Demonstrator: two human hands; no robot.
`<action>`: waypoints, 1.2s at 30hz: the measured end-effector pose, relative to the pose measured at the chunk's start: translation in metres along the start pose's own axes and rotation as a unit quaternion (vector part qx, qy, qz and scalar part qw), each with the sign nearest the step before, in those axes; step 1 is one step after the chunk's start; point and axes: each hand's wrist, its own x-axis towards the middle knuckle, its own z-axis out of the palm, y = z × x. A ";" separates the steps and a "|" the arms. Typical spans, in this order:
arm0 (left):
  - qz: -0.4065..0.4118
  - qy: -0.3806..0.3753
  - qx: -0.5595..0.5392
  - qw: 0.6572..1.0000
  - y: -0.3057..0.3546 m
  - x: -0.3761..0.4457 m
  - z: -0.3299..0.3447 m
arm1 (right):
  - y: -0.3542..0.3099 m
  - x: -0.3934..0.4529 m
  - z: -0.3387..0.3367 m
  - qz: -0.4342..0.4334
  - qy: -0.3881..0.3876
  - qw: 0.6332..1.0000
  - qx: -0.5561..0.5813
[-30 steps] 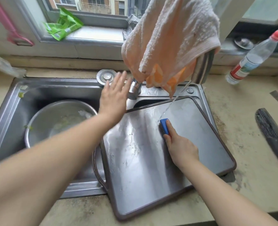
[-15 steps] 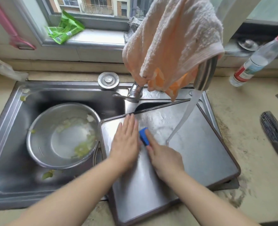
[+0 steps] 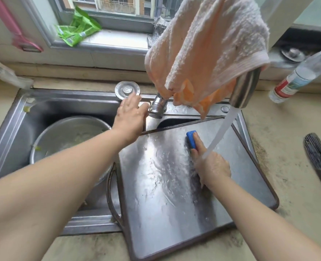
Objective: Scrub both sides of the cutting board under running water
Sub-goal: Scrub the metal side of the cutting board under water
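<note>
1. Right hand [image 3: 212,166] grips a blue scrubber [image 3: 191,139]; left hand [image 3: 130,114] rests on the faucet handle [image 3: 146,106], fingers hidden.
2. Cutting board [image 3: 165,194] spans sink [image 3: 14,129] and table [image 3: 297,185], long axis near-to-far.
3. Towel [image 3: 203,53] hides the spout's upper part.

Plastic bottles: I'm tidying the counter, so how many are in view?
1. The plastic bottle with a red cap and red label leans at the back right of the counter, beside the sink. More may sit beyond the frame's right edge.
</note>
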 end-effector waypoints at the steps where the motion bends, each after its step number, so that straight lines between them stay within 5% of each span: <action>1: 0.016 0.007 -0.003 1.000 -0.002 0.003 0.000 | 0.001 0.000 0.000 -0.003 -0.003 1.000 -0.001; 17: 0.111 0.003 0.039 0.993 -0.015 0.017 -0.010 | -0.001 -0.013 -0.004 -0.025 0.025 0.999 0.014; 22: 0.114 0.022 0.026 0.993 -0.013 0.013 -0.008 | -0.014 -0.047 0.017 -0.187 -0.025 0.982 -0.022; 27: 0.115 0.024 0.026 0.993 -0.016 0.012 -0.006 | 0.013 -0.010 -0.010 -0.057 0.029 0.998 -0.004; 32: 0.100 0.026 0.042 0.994 -0.013 0.013 -0.009 | 0.013 -0.023 0.007 -0.152 0.006 0.988 -0.031; 36: 0.009 0.062 -0.006 0.998 0.019 -0.040 0.010 | 0.022 0.007 -0.014 0.002 0.045 0.999 -0.005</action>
